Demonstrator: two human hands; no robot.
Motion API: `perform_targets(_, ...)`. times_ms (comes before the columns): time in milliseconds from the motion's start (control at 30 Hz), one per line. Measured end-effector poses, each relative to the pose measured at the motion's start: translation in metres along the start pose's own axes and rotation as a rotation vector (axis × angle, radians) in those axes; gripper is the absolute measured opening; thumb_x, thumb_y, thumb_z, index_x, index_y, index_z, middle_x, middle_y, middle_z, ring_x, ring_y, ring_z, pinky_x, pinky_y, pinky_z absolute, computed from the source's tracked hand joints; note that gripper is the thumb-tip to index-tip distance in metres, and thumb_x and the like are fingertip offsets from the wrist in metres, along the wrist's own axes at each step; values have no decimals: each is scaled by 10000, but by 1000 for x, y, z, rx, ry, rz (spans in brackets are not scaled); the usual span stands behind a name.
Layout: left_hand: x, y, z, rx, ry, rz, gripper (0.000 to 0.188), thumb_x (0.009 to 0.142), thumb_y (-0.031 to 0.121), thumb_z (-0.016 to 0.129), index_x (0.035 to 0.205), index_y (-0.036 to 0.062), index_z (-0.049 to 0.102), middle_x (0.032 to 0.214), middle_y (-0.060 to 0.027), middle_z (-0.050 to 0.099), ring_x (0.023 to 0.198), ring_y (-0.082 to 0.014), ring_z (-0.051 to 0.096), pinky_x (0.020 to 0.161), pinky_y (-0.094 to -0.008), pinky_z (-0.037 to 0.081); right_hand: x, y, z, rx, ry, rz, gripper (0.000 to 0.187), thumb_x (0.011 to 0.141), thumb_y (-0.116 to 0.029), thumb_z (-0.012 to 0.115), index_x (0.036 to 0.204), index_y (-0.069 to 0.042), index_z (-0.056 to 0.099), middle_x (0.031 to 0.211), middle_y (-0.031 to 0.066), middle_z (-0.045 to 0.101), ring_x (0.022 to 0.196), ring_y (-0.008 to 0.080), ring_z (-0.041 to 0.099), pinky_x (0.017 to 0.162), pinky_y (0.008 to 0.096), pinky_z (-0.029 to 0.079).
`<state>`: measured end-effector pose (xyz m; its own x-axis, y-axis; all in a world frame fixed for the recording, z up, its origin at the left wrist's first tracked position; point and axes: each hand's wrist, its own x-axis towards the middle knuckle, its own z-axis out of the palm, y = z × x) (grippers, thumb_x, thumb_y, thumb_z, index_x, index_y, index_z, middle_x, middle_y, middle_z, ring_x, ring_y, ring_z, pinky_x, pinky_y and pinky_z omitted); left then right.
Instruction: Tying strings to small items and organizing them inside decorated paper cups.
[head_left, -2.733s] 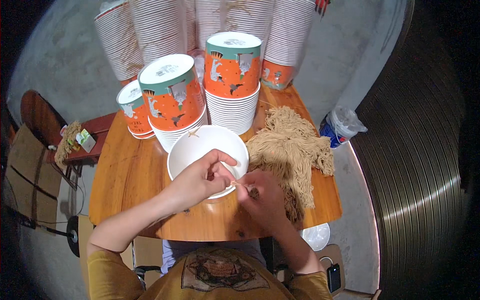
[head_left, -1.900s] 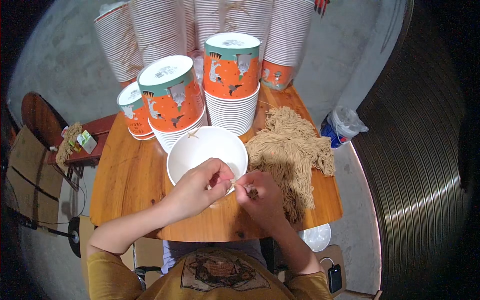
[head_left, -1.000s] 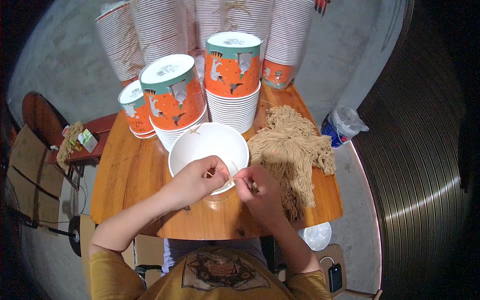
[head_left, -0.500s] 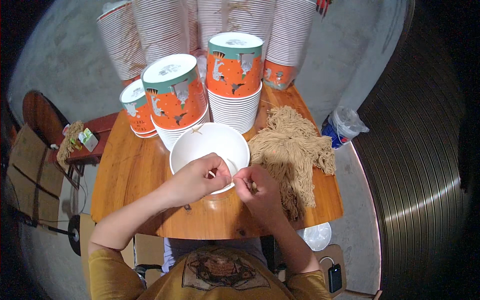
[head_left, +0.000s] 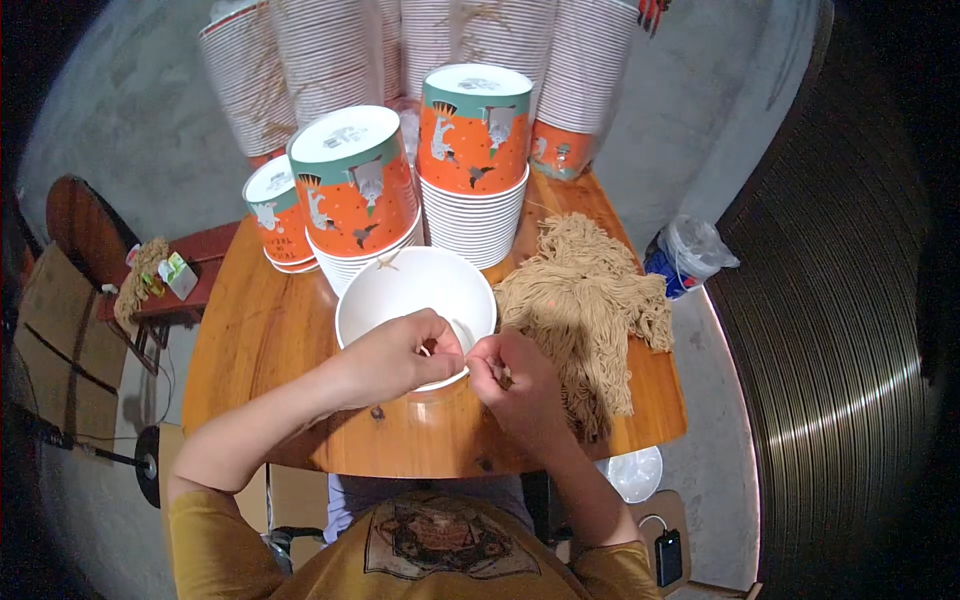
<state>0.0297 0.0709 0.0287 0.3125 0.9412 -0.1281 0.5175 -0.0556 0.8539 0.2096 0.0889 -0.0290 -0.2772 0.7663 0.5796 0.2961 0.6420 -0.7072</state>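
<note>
Dark lettering in a few short lines showed low on the orange wall of the left-hand tub stack (head_left: 290, 225), by the left edge of the table (head_left: 250, 370), toward its far end. A small grey mark on that stack's upturned white base was too faint to read. The middle tub stack (head_left: 355, 192), just to its right, and the right-hand tub stack (head_left: 474, 145), nearer the far edge, each bore a grey block of fine print on the base, also too small to read.
</note>
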Motion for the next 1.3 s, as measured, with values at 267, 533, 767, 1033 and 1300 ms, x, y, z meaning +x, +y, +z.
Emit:
perform_targets(267,13,-6,-9,-673,-231,-355,60,769,132,571,771,89,611,747,46,526,677,-39,426,636,-192,356,0,-7,-3,-45,-97,-13,99,734,-43,668,814,-51,610,697,65,557,637,209,556,607,316,460)
perform_targets(533,12,-15,-13,-695,-272,-249,98,794,133,550,754,50,583,792,1,555,756,-56,510,725,-217,427,-1,-6,3,-60,-126,-73,74,749,-43,660,803,-54,611,691,60,560,627,182,556,599,302,463)
perform_targets(767,-7,-3,-18,-240,-131,-29,169,882,158,587,982,22,569,881,-13,576,828,-80,523,767,-236,436,-2,-13,9,167,-118,296,96,775,-98,627,828,-38,575,687,69,558,639,173,561,620,309,470)
perform_targets(1033,-12,-21,-3,-200,-36,-78,129,882,156,590,902,30,568,794,18,535,724,-67,484,621,-237,420,-5,-7,12,334,-178,371,41,837,-72,580,857,-48,554,711,-65,478,652,21,426,602,191,382)
perform_targets(1300,-6,-20,-8,-628,-155,-256,36,803,98,569,834,80,565,756,48,501,684,-31,445,632,-183,382,-3,-15,9,275,-245,302,78,831,-109,596,843,-38,564,742,-28,518,700,41,458,644,207,404)
